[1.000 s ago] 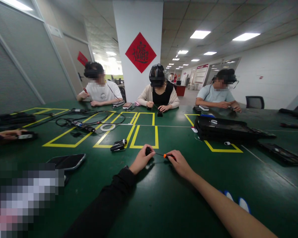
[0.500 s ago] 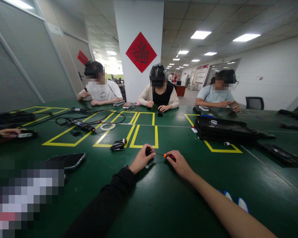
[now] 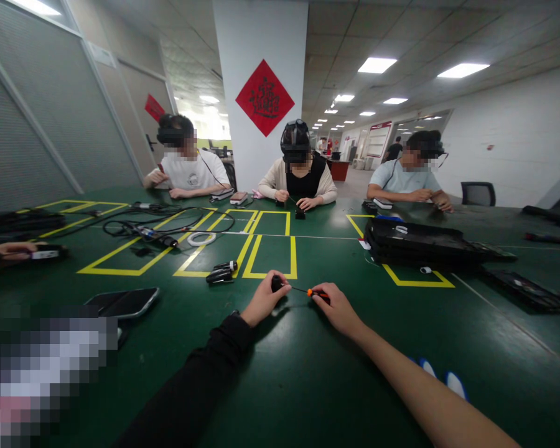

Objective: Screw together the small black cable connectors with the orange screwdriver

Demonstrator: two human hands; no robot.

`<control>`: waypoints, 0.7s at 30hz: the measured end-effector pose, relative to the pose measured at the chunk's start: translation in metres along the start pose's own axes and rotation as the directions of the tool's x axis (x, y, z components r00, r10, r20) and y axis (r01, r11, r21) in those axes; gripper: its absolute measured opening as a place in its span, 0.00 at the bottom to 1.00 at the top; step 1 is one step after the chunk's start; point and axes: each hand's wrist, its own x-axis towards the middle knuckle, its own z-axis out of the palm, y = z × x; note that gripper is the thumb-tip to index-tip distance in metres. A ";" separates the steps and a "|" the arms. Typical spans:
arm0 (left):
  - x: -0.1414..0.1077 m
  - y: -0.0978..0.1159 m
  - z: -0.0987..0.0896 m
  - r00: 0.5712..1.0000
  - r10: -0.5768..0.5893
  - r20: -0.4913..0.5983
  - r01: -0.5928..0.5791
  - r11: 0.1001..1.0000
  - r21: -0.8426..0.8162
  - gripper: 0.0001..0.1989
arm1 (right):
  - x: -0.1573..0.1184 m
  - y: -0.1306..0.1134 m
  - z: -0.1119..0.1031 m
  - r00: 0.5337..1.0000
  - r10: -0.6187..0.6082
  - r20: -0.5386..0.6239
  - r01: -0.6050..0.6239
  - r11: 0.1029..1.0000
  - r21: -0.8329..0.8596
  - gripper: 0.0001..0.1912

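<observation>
Between thumb and fingers my left hand [image 3: 264,300] holds a small black part [image 3: 277,284]; its kind is too small to make out. My right hand [image 3: 337,309] is closed around the orange and black handle of a screwdriver [image 3: 312,293]. The screwdriver's thin shaft points left and reaches the black part at my left fingertips. Whether its tip sits in a screw I cannot tell. Beyond my left hand, black cylindrical pieces [image 3: 221,272] lie on the green table [image 3: 280,386].
A phone [image 3: 124,303] lies to the left, near coiled black cables [image 3: 168,227] and a white cable loop [image 3: 201,239]. Black casings [image 3: 415,242] are stacked at the right. Yellow tape [image 3: 270,275] marks the table. Several people sit around it, one person's hand [image 3: 12,252] at far left.
Almost nothing differs; both hands keep their hold on the black part and the screwdriver. The view has shifted very slightly.
</observation>
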 end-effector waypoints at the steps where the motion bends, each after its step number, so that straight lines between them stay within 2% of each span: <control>1: 0.000 -0.001 0.000 1.000 0.001 -0.001 -0.001 1.000 0.001 0.10 | 0.000 0.000 0.000 1.000 0.000 0.001 0.000 1.000 0.002 0.10; 15: -0.001 0.004 0.000 0.999 0.020 0.027 -0.020 1.000 0.013 0.10 | 0.002 0.005 0.000 1.000 -0.016 -0.018 0.016 1.000 -0.011 0.12; 21: 0.000 0.006 -0.003 0.997 0.052 0.054 -0.052 0.999 0.005 0.08 | 0.000 0.007 0.001 1.000 -0.006 -0.030 0.006 1.000 0.020 0.08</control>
